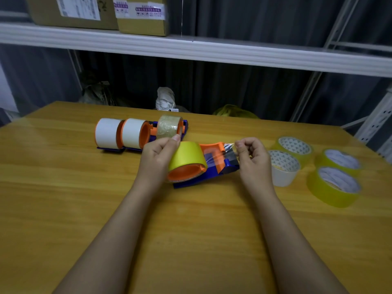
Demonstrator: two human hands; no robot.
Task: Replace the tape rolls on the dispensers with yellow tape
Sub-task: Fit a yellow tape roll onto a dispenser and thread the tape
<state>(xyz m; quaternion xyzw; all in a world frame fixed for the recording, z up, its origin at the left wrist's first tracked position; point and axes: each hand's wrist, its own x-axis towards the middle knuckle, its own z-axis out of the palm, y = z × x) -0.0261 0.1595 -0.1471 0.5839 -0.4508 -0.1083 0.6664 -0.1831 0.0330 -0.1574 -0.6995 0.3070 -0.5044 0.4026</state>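
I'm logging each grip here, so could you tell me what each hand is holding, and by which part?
The left hand grips the yellow tape roll on the dispenser by its outer face; the right hand pinches the free tape end.

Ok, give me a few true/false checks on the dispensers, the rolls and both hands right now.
1. A yellow roll sits on the near dispenser. True.
2. The right hand lies flat on the table. False: it pinches the clear tape end pulled off the roll.
3. The left hand holds the yellow roll. True.
4. All the far dispensers carry yellow rolls. False: two white rolls and a clear one.
5. Spare yellow rolls lie to the right. True.
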